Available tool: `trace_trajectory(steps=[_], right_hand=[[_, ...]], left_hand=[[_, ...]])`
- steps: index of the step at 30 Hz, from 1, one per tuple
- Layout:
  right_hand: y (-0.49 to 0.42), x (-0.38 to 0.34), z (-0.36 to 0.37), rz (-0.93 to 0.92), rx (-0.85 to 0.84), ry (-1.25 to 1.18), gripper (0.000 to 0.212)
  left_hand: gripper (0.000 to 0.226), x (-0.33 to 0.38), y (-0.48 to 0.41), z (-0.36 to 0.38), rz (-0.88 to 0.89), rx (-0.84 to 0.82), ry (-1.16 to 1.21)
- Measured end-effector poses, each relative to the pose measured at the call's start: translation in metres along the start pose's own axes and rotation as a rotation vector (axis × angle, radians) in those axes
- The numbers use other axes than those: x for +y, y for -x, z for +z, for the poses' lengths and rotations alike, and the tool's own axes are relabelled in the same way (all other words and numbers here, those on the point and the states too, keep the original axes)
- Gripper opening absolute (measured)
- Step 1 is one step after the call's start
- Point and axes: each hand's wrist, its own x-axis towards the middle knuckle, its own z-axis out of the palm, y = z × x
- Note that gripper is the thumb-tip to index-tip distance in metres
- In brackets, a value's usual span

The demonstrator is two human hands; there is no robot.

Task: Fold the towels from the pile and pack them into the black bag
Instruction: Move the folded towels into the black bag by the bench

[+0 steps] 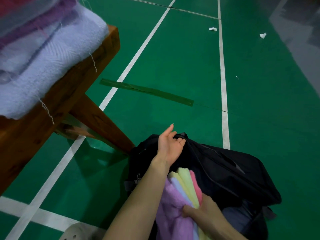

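The black bag (230,172) lies on the green floor at lower right, beside the table leg. My left hand (170,144) grips the bag's top edge at its opening, fingers curled over the black rim. My right hand (200,209) holds a stack of folded towels (178,191), purple, light blue, yellow and pink, with the stack's far end pointing into the bag's opening. A pile of towels (43,54), lavender blue with purple above, rests on the wooden table at upper left.
The wooden table (97,66) and its slanted leg (103,123) stand left of the bag. White court lines and a green tape strip (147,91) cross the floor. Crumpled paper scraps (213,29) lie far off. A light shoe (78,232) shows at the bottom.
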Motion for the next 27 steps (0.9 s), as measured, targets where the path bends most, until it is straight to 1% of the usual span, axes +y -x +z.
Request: trace_trajectory(steps=[1, 2, 5, 6, 8, 10, 11, 12, 14, 16, 17, 18, 19, 20, 21, 22, 24, 25, 27], right_hand=[[-0.005, -0.003, 0.004, 0.029, 0.021, -0.032, 0.051], [-0.012, -0.006, 0.006, 0.066, 0.052, -0.075, 0.053], [-0.036, -0.011, 0.003, 0.151, 0.208, -0.235, 0.076], [-0.043, -0.013, -0.002, 0.16, 0.251, -0.263, 0.076], [-0.052, -0.021, -0.011, 0.156, 0.33, -0.293, 0.064], [-0.061, -0.024, -0.017, 0.143, 0.421, -0.315, 0.047], [-0.065, -0.025, -0.017, 0.138, 0.453, -0.322, 0.043], [-0.068, -0.026, -0.016, 0.133, 0.469, -0.325, 0.042], [-0.072, -0.027, -0.012, 0.131, 0.474, -0.325, 0.043], [-0.075, -0.025, -0.006, 0.143, 0.468, -0.334, 0.045], [-0.076, -0.023, -0.004, 0.152, 0.467, -0.342, 0.046], [-0.076, -0.02, -0.002, 0.163, 0.464, -0.344, 0.047], [-0.075, -0.016, 0.0, 0.172, 0.459, -0.346, 0.047], [-0.074, -0.013, 0.001, 0.185, 0.449, -0.349, 0.046], [-0.073, -0.01, 0.002, 0.191, 0.439, -0.351, 0.044], [-0.071, -0.008, 0.002, 0.194, 0.429, -0.347, 0.04], [-0.068, -0.003, 0.003, 0.182, 0.41, -0.311, 0.033], [-0.066, -0.002, 0.004, 0.166, 0.403, -0.289, 0.031], [-0.061, -0.001, 0.007, 0.122, 0.387, -0.25, 0.03]], left_hand=[[0.076, 0.0, 0.001, -0.001, 0.0, 0.002, -0.011], [0.076, 0.002, 0.002, -0.002, -0.002, 0.004, -0.029], [0.079, 0.012, 0.005, -0.006, -0.039, -0.037, -0.087], [0.079, 0.015, 0.006, -0.007, -0.042, -0.049, -0.114], [0.07, 0.015, 0.01, -0.005, -0.035, -0.062, -0.178], [0.048, 0.008, 0.011, -0.003, 0.019, -0.049, -0.356], [0.039, 0.003, 0.012, -0.006, 0.064, -0.043, -0.504], [0.035, -0.002, 0.015, -0.013, 0.139, -0.034, -0.68], [0.033, -0.015, 0.022, -0.038, 0.339, -0.032, -1.005], [0.035, -0.027, 0.034, -0.071, 0.562, -0.004, -1.205], [0.036, -0.033, 0.039, -0.087, 0.68, 0.059, -1.292], [0.034, -0.039, 0.044, -0.103, 0.799, 0.157, -1.364], [0.027, -0.044, 0.048, -0.117, 0.882, 0.272, -1.416], [0.019, -0.046, 0.051, -0.127, 0.9, 0.37, -1.449], [0.013, -0.048, 0.05, -0.136, 0.847, 0.393, -1.455], [0.01, -0.047, 0.049, -0.14, 0.738, 0.353, -1.463], [0.022, -0.046, 0.047, -0.137, 0.451, 0.222, -1.475], [0.031, -0.043, 0.045, -0.13, 0.334, 0.164, -1.42], [0.043, -0.038, 0.042, -0.115, 0.148, 0.078, -1.207]])
